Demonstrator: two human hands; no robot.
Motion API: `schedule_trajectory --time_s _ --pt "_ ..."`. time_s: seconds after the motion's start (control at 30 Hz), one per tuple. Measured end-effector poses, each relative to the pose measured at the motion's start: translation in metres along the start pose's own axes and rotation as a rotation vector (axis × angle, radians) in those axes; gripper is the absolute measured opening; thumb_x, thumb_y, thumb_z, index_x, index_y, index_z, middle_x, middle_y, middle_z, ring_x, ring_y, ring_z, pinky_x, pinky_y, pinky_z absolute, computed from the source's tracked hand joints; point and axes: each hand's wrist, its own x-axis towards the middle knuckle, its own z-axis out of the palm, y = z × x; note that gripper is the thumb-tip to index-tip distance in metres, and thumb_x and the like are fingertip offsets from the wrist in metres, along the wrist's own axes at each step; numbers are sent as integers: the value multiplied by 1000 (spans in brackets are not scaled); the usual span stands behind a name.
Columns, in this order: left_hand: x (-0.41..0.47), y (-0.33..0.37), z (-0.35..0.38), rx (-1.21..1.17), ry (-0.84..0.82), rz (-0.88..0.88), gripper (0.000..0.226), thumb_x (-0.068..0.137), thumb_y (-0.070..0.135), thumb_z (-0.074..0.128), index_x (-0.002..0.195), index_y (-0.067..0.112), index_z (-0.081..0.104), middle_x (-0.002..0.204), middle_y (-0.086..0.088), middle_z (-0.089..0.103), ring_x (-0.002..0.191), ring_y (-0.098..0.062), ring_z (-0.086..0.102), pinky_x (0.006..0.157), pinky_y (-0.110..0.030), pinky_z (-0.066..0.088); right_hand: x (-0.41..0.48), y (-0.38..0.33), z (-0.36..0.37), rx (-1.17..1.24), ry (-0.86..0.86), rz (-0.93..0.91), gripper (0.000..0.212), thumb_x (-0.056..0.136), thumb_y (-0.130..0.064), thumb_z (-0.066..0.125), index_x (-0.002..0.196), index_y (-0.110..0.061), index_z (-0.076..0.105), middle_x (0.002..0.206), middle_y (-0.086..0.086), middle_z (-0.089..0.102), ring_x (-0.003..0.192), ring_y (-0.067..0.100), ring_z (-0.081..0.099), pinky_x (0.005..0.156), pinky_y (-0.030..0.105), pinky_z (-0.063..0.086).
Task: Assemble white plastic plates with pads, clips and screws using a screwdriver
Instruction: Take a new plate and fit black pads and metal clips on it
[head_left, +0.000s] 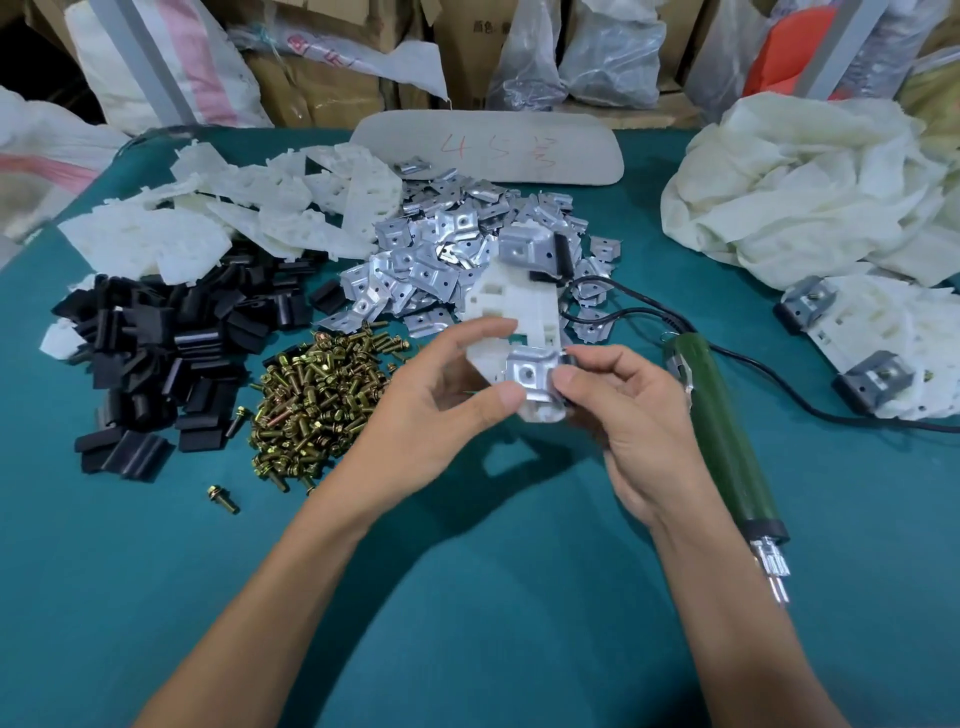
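Left hand (441, 400), right hand (634, 415) pinching plate (519, 306) edge (clip (527, 371) on), screwdriver (727, 431) beside

1. A single camera, worn on the person's head, faces forward and down across the teal table (519, 597).
2. The white plate (519, 306), held by the left hand (441, 400) and the right hand (628, 421), sits close to the lens near the middle of the frame. Both forearms reach up to it from the bottom edge.
3. The wide angle also takes in the screw pile (317, 395) to the left of the plate and the green screwdriver (727, 431) just to its right.
4. Beyond the plate the view reaches past the table's far edge to the cardboard boxes (322, 88) along the top of the frame.
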Motion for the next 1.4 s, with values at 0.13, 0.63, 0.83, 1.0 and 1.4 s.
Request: schedule_trajectory --time_s 0.13,0.63,0.83,1.0,1.4 --pt "2 -4 6 -143 52 -30 52 77 18 81 125 24 60 106 -10 74 94 -21 70 81 -28 57 1 6 -4 15 -24 42 20 67 -16 82 87 -17 78 87 14 78 67 20 71 69 31 62" --pt "1 -14 3 -162 91 -98 50 64 22 90 107 35 68 73 -1 66 66 -13 56 66 -27 54 3 10 -6 -29 -37 83 27 64 -23 83 91 -19 78 83 9 77 70 14 70 68 23 59" --pt "0 -14 1 -164 85 -109 45 66 21 88 104 35 69 71 -6 69 64 -14 62 64 -23 55 2 10 -4 -38 -63 82 21 66 -23 83 86 -27 82 81 5 77 69 12 69 69 23 58" --pt "-2 -9 1 -157 99 -130 42 68 23 87 103 37 69 91 -38 64 73 -26 63 70 -35 54 2 10 -3 -58 -64 66 22 66 -24 84 88 -29 82 87 5 78 74 14 71 74 26 60" --pt "-2 -15 1 -158 89 -136 43 81 18 76 121 16 60 102 -21 73 82 -35 70 83 -40 60 2 16 -3 -93 -35 -13 27 63 -28 86 89 -26 80 92 7 77 87 20 71 87 36 61"
